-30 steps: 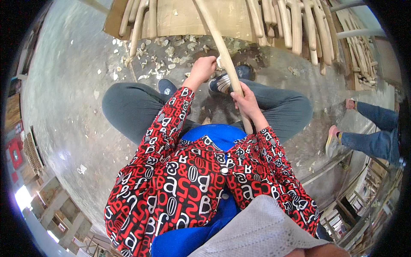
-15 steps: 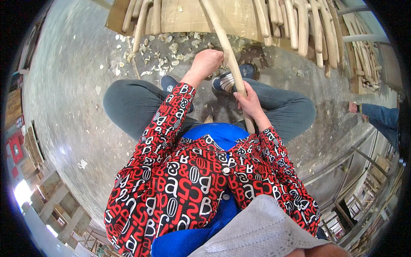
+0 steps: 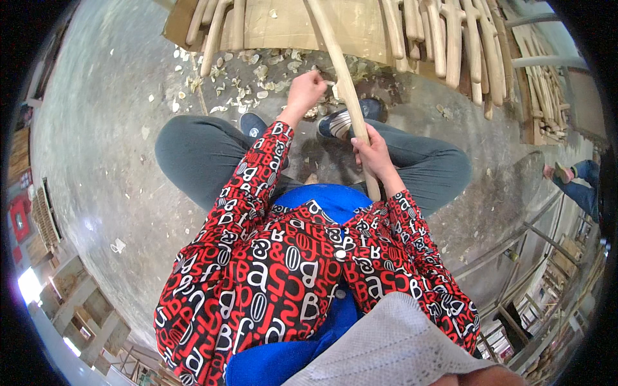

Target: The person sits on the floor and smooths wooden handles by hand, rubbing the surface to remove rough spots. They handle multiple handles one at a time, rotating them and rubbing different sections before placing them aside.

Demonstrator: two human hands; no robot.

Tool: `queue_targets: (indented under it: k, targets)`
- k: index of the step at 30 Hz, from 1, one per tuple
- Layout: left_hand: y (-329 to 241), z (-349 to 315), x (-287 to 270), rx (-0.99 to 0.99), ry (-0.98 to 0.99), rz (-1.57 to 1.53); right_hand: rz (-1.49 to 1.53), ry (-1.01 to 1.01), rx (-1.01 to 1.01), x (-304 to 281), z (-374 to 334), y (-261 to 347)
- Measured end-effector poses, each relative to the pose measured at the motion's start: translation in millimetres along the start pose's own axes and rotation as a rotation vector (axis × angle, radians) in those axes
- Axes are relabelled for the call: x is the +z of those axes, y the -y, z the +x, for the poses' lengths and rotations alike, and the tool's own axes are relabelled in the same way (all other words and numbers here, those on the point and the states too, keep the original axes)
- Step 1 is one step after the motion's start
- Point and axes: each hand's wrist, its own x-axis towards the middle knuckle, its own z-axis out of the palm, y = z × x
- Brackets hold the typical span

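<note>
The long, pale, smooth wooden stick (image 3: 347,96) you are working runs from your lap up and slightly left toward the top of the view, crossing above your striped shoe (image 3: 339,122); your right hand (image 3: 373,154) is closed around its lower part, and your left hand (image 3: 308,87) is clenched just left of it, seemingly on a small tool I cannot make out. Pale wood chips (image 3: 257,77) litter the grey concrete floor (image 3: 96,148) around it. Beyond lie rows of similar carved wooden pieces (image 3: 450,38) on a flat tan board (image 3: 283,26).
</note>
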Motion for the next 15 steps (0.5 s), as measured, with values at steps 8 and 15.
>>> queue_targets:
  k: [8, 15]
  targets:
    - [5.7, 5.4, 1.4, 0.071, -0.097, -0.607, 0.597, 0.281, 0.170, -15.8, 0.9, 2.3]
    - [-17.0, 6.7, -8.1, -0.034, 0.049, -0.396, 0.411, 0.187, 0.171, -12.6, 0.4, -0.6]
